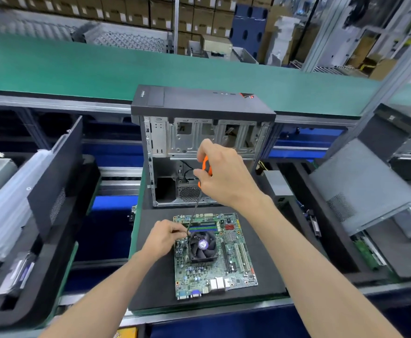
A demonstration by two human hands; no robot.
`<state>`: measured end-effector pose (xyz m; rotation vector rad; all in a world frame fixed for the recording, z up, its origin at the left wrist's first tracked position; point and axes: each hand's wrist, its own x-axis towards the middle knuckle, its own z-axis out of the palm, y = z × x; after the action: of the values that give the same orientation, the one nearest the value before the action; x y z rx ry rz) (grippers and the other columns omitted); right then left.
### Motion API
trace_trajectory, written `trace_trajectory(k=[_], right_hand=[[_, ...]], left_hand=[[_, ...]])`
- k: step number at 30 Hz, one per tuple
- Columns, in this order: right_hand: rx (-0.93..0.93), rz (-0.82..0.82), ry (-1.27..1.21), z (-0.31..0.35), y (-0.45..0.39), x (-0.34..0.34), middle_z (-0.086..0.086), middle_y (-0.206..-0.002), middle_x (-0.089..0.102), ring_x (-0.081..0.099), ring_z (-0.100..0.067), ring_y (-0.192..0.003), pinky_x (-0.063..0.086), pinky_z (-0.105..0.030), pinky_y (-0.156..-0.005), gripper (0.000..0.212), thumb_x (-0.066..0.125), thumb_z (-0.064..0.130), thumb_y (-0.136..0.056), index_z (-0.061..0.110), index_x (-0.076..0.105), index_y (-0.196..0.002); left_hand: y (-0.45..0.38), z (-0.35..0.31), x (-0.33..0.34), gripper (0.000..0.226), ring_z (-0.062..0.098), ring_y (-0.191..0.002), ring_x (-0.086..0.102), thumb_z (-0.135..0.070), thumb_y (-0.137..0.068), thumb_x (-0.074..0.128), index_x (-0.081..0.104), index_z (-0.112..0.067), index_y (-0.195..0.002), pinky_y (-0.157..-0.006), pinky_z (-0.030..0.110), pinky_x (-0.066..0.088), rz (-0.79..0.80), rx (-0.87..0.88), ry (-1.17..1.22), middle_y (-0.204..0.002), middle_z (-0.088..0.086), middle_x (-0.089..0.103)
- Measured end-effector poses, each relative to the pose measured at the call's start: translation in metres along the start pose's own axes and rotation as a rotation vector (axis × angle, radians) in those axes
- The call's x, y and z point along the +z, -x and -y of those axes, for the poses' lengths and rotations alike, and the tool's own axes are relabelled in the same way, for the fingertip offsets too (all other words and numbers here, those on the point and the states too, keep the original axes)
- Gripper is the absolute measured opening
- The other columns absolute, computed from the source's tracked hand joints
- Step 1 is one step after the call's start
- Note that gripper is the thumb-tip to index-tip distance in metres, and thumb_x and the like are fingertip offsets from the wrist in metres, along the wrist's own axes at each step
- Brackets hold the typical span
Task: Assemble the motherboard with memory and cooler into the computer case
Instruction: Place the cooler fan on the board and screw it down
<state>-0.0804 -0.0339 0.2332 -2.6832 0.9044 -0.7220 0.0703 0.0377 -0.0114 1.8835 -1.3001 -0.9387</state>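
1. A green motherboard (214, 257) lies flat on a dark foam mat (155, 284), near the front edge of a workbench, directly below the person's view.
2. A black cooler (202, 245) with a round fan sits on the upper middle of the motherboard. Just behind it, memory slots (203, 225) in blue and green run across the board.
3. The person's left hand (164, 236) rests on the board's upper left part. Its fingers are curled, pinching the lower end of a thin shaft beside the cooler's rear left corner.
4. The right hand (220, 174) is raised above and behind the board. Its fingers wrap around the orange handle of a screwdriver (205, 167).
5. The screwdriver's dark shaft slants down and to the left, from the right hand to the left hand's fingertips at the cooler's corner.
6. Behind the motherboard, on the same mat, stands an open computer case (199, 132). Its bare metal interior faces the viewer, and its black front panel is at the far end.
7. A green conveyor belt (77, 69) runs across the scene behind the case.
8. To the left, a black case panel (55, 181) leans in a foam tray. To the right lies another grey case (360, 181), tilted.
9. Stacked cardboard boxes (126, 11) fill shelves in the blurred background.
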Motion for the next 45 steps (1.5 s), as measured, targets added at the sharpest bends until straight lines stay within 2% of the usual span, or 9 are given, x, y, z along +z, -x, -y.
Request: trace_trajectory(k=[5, 13, 18, 21, 27, 30, 38, 43, 45], right_hand=[[-0.022, -0.025, 0.012, -0.002, -0.003, -0.002, 0.005, -0.072, 0.048, 0.05, -0.026, -0.069, 0.048, -0.043, -0.066, 0.026, 0.066, 0.017, -0.084, 0.02, 0.042, -0.091], [-0.025, -0.026, 0.014, -0.003, -0.003, 0.0, 0.008, -0.071, 0.045, 0.05, -0.026, -0.068, 0.048, -0.042, -0.065, 0.025, 0.066, 0.017, -0.084, 0.02, 0.042, -0.092], [-0.041, 0.13, 0.04, -0.002, 0.001, 0.009, 0.003, -0.083, 0.052, 0.053, -0.028, -0.077, 0.05, -0.045, -0.07, 0.02, 0.064, 0.019, -0.083, 0.02, 0.045, -0.09], [-0.052, 0.11, 0.039, 0.002, 0.006, 0.014, 0.003, -0.085, 0.051, 0.052, -0.029, -0.076, 0.049, -0.044, -0.069, 0.022, 0.063, 0.018, -0.084, 0.021, 0.043, -0.092], [-0.058, -0.035, 0.011, 0.0, -0.005, -0.003, 0.008, -0.076, 0.044, 0.048, -0.025, -0.07, 0.042, -0.038, -0.062, 0.027, 0.066, 0.015, -0.082, 0.019, 0.042, -0.093], [-0.054, -0.037, 0.014, 0.0, -0.004, -0.004, 0.008, -0.075, 0.043, 0.047, -0.024, -0.069, 0.041, -0.037, -0.063, 0.028, 0.067, 0.014, -0.083, 0.019, 0.042, -0.092], [-0.054, -0.03, 0.011, 0.0, 0.0, -0.003, 0.006, -0.078, 0.045, 0.049, -0.027, -0.068, 0.047, -0.043, -0.064, 0.027, 0.066, 0.014, -0.083, 0.019, 0.041, -0.092], [-0.063, -0.037, -0.003, 0.001, 0.0, -0.003, 0.007, -0.076, 0.042, 0.048, -0.026, -0.069, 0.046, -0.043, -0.065, 0.026, 0.066, 0.012, -0.083, 0.018, 0.042, -0.092], [-0.069, -0.039, -0.004, 0.002, -0.001, -0.002, 0.007, -0.075, 0.041, 0.048, -0.026, -0.069, 0.046, -0.043, -0.065, 0.026, 0.066, 0.012, -0.084, 0.017, 0.042, -0.092]], left_hand=[[-0.001, 0.003, -0.001, 0.017, -0.001, -0.086, 0.066, -0.018, -0.087, 0.076, 0.08, -0.033, -0.079, -0.083, 0.019, 0.049, 0.005, 0.011, -0.014, -0.08, -0.022, 0.073], [0.002, 0.004, 0.001, 0.013, -0.009, -0.084, 0.065, -0.018, -0.086, 0.078, 0.081, -0.03, -0.083, -0.076, 0.008, 0.043, -0.006, -0.005, -0.002, -0.081, -0.022, 0.073], [0.005, 0.003, 0.005, 0.014, -0.007, -0.086, 0.065, -0.017, -0.088, 0.075, 0.08, -0.028, -0.082, -0.083, 0.021, 0.05, -0.023, -0.009, -0.043, -0.076, -0.029, 0.07], [0.006, 0.003, 0.006, 0.019, -0.003, -0.081, 0.064, -0.016, -0.09, 0.072, 0.077, -0.029, -0.078, -0.082, 0.029, 0.053, -0.036, 0.015, -0.071, -0.076, -0.028, 0.07], [0.005, 0.0, 0.003, 0.023, 0.003, -0.083, 0.065, -0.015, -0.092, 0.069, 0.073, -0.031, -0.077, -0.083, 0.028, 0.051, -0.029, 0.027, -0.039, -0.082, -0.016, 0.073], [0.003, -0.003, 0.003, 0.025, 0.006, -0.083, 0.064, -0.015, -0.093, 0.069, 0.072, -0.032, -0.075, -0.082, 0.029, 0.051, -0.022, 0.03, -0.047, -0.081, -0.014, 0.072], [0.005, -0.005, 0.005, 0.028, 0.001, -0.073, 0.058, -0.014, -0.094, 0.064, 0.065, -0.031, -0.072, -0.07, 0.022, 0.044, -0.026, 0.063, -0.077, -0.075, -0.018, 0.068], [0.009, -0.007, 0.001, 0.03, 0.007, -0.074, 0.06, -0.012, -0.095, 0.063, 0.062, -0.029, -0.071, -0.074, 0.028, 0.047, -0.024, 0.066, -0.069, -0.072, -0.015, 0.066], [0.01, -0.006, 0.0, 0.028, 0.003, -0.069, 0.058, -0.011, -0.095, 0.063, 0.063, -0.025, -0.071, -0.071, 0.026, 0.047, -0.025, 0.058, -0.051, -0.071, -0.015, 0.066]])
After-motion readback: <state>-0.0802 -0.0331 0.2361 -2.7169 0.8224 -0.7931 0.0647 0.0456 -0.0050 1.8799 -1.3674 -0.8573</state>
